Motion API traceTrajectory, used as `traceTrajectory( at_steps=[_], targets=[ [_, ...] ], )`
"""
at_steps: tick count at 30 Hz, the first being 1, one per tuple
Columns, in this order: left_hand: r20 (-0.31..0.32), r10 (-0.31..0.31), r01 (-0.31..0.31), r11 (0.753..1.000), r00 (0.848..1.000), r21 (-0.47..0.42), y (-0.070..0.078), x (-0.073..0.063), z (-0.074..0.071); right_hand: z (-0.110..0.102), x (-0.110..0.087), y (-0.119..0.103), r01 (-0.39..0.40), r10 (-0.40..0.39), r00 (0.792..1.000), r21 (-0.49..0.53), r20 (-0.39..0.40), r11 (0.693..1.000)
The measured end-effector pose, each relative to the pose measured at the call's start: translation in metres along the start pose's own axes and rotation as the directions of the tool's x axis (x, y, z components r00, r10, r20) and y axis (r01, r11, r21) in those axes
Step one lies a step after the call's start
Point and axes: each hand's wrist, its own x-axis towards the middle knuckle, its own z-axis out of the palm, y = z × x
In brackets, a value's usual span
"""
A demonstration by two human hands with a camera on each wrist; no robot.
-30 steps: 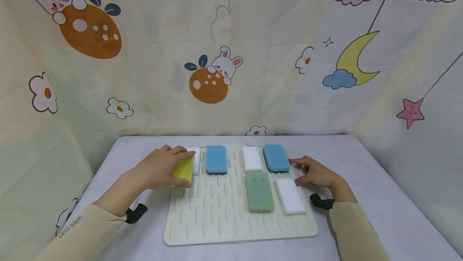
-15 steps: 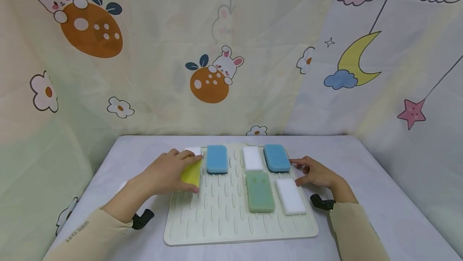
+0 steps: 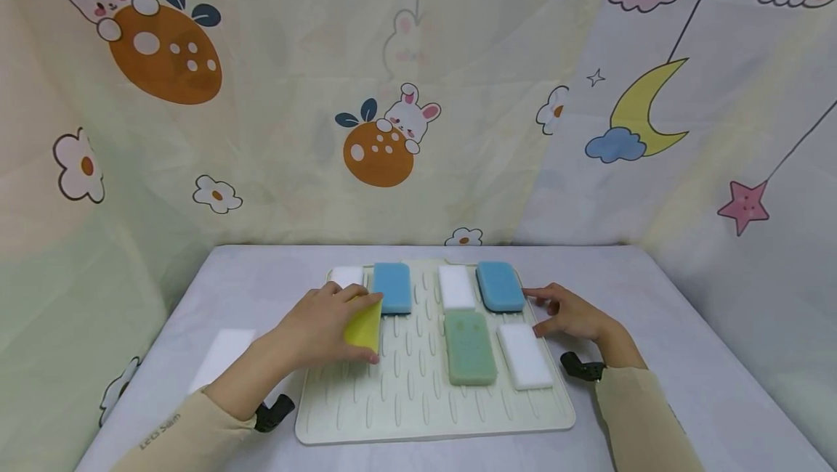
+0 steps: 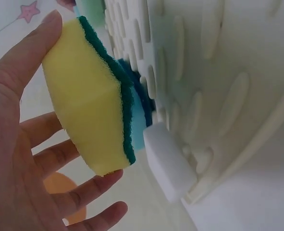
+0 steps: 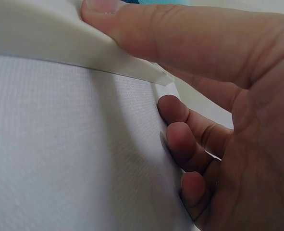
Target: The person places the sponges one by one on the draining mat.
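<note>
My left hand (image 3: 370, 330) grips a yellow sponge (image 3: 361, 327) with a green scouring side (image 4: 125, 110), thumb on one end and fingers on the other, held tilted just above the left part of the pale ribbed mat (image 3: 418, 399). A white sponge (image 3: 346, 276) and a blue sponge (image 3: 392, 287) lie on the mat just behind it. My right hand (image 3: 549, 312) rests at the mat's right edge. Its thumb (image 5: 127, 24) lies on the mat's rim and its fingers (image 5: 185, 139) curl loosely on the tablecloth.
The mat also bears a white sponge (image 3: 455, 287), a second blue sponge (image 3: 500, 285), a green sponge (image 3: 468, 347) and a white sponge (image 3: 524, 354). Another white sponge (image 3: 224, 356) lies on the table left of the mat. Printed curtains close in the table on three sides.
My left hand has carried the yellow sponge to the right and nearer, uncovering the back-left white sponge and the white sponge on the table. The right hand has stayed put.
</note>
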Motion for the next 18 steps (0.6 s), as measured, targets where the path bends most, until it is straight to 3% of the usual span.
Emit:
traceTrajectory(
  at_steps=[18],
  targets=[
    [-0.028,0.041,-0.043,0.998,0.999,-0.051,0.025,0.002,0.021,0.001,0.000,0.000,0.001,-0.001,1.000,0.004,-0.002,1.000]
  ],
)
